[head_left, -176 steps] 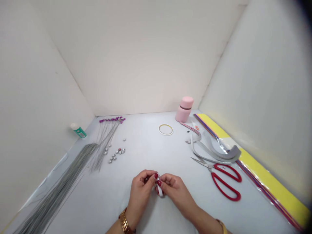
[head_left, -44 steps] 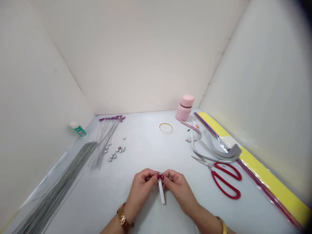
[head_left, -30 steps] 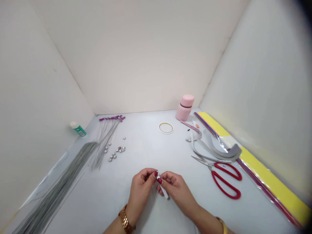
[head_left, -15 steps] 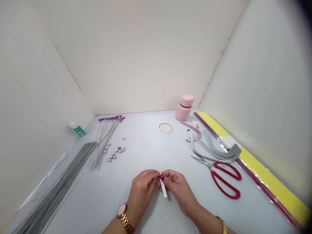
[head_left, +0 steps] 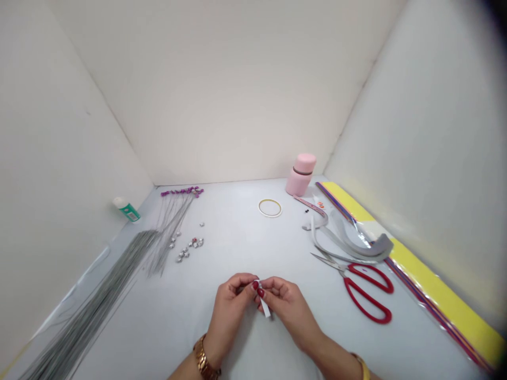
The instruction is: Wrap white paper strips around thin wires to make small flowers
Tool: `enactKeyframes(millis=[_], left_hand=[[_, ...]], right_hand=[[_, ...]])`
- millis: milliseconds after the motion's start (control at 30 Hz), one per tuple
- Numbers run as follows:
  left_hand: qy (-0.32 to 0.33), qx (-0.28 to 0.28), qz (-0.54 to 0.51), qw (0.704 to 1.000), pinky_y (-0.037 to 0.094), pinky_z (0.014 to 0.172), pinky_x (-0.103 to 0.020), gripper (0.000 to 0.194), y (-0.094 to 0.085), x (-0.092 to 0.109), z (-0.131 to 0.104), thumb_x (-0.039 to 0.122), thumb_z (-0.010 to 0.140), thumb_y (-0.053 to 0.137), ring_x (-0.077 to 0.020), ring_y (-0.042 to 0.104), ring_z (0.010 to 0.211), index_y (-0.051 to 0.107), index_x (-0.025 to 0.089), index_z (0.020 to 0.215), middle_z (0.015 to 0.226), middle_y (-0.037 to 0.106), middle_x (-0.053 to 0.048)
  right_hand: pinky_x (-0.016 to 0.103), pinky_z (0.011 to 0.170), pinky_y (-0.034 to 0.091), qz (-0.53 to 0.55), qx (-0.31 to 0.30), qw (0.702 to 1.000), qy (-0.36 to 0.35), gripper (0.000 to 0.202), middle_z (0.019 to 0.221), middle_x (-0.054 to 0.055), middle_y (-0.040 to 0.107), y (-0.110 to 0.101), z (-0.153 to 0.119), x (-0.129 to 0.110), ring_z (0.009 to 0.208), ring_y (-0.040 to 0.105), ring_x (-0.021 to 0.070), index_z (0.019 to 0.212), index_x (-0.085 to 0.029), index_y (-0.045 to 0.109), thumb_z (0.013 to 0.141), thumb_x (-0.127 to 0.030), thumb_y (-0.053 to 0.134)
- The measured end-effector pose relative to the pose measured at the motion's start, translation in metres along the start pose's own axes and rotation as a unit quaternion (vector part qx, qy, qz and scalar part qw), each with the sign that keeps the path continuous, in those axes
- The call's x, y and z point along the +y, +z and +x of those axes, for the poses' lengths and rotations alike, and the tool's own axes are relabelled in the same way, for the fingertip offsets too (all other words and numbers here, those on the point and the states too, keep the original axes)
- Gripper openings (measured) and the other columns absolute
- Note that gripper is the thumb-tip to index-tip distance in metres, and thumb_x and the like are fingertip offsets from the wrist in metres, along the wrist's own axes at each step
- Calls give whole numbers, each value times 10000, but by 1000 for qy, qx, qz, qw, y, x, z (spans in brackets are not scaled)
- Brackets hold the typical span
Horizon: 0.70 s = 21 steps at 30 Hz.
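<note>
A narrow white paper strip (head_left: 265,308) is pinched between my two hands near the front of the table, its free end pointing down toward me. My left hand (head_left: 233,301) closes thumb and fingers on the strip's upper end. Right beside it, my right hand (head_left: 288,303) pinches the same strip, and the two thumb tips almost touch. What the fingertips cover of the strip is hidden. To the right lie red-handled scissors (head_left: 356,279), blades partly apart. Small silver folded stars (head_left: 190,248) are scattered to the left, beyond my left hand.
Thin grey wires (head_left: 99,295) lie at left, some tipped with purple pieces (head_left: 182,192). A green-and-white glue stick (head_left: 127,209) is at the left wall. A tape ring (head_left: 270,214), pink bottle (head_left: 300,177), curled grey strips (head_left: 356,250) and yellow sheets (head_left: 431,285) sit farther right.
My left hand has rolled so its thumb now shows on top of the strip, and the watch face has turned out of sight. The strip's visible end looks slightly shorter.
</note>
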<state>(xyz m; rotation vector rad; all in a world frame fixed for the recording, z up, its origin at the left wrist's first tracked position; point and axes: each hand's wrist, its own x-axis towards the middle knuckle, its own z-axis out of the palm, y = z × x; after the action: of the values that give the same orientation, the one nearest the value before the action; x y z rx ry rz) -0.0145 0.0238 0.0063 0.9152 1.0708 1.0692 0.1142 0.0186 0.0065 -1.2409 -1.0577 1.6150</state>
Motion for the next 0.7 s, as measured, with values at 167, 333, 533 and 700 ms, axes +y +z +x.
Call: enactKeyframes(millis=[167,333,533,700], left_hand=[[-6,-6,-2,1000,451,556,-266,152,-2,-4,0,256,750,565,-145,577,516,605,112,781,543,603,-24],[-8,-5,14,1000,460,534,-277,170,-4,-9,2,274,747,562,-153,583,494,596,111,780,551,619,-37],[15,36,81,996,455,568,-255,141,-3,-5,1,253,727,578,-148,583,546,622,121,749,571,639,-29],[42,64,140,987,459,604,-256,103,-2,0,-2,228,723,580,-155,590,612,643,147,733,652,658,-28]], right_hand=[[208,498,369,-12,16,1000,8,179,545,2,593,-1,1,-1,487,508,97,684,-120,589,720,-294,611],[212,497,363,-33,15,999,4,180,535,0,584,-2,0,2,488,504,101,681,-123,575,734,-294,593],[202,471,326,-51,-2,999,-16,212,553,1,576,-3,0,4,471,452,83,674,-122,569,762,-315,564],[199,465,320,-46,-4,999,-25,239,568,-2,566,-3,0,3,475,437,80,678,-122,584,754,-349,574]])
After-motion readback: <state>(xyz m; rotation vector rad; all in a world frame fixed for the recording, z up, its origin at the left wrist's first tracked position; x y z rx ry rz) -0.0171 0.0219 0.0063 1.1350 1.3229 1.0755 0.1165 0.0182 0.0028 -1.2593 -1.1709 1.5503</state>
